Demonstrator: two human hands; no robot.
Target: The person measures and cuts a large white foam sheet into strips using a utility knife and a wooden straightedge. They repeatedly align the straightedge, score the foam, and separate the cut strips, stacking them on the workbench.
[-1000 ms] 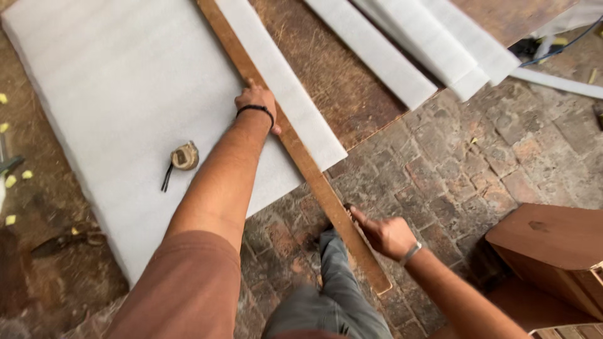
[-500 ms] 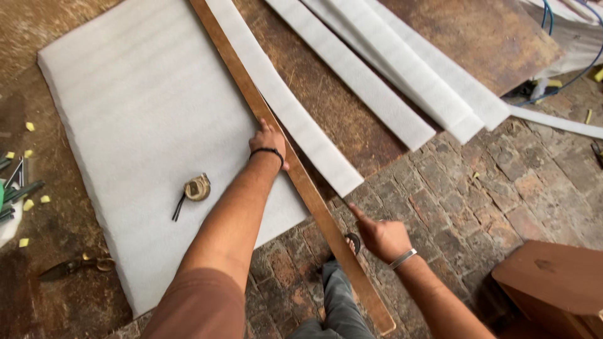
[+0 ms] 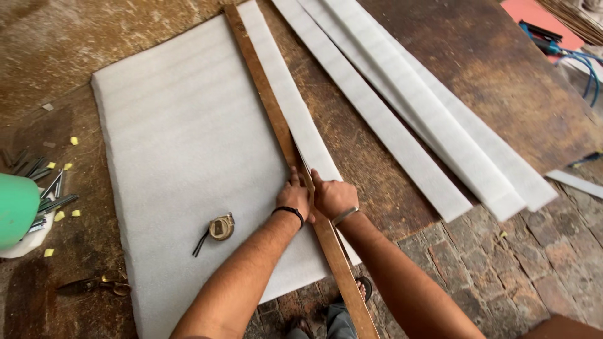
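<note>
a long wooden strip lies across a big white foam sheet, running from about 11 o'clock at the top of the view down to 5 o'clock at the bottom edge. both hands sit together on it near the middle of the view. the left hand, a dark band at its wrist, presses flat on the strip and the foam at the strip's 9 o'clock side, fingers spread and clamped on nothing. the right hand, with a metal bangle at the wrist, lies just at the strip's 3 o'clock side, touching the narrow foam strip that runs along that edge; its fingers are curled, but i cannot tell whether they grip anything.

at 7 o'clock from the left hand, on the foam sheet, lies a small round tape measure with a dark loop. at 2 o'clock from the hands, several cut foam strips lie side by side on the brown board of the bench, well apart from the hands. far out at 9 o'clock a green object sits beside a bundle of metal pieces and scattered small yellow bits. scissors lie at 8 o'clock on the board. below, at 5 o'clock, is a stone floor, and a sandalled foot shows next to the wooden strip.
</note>
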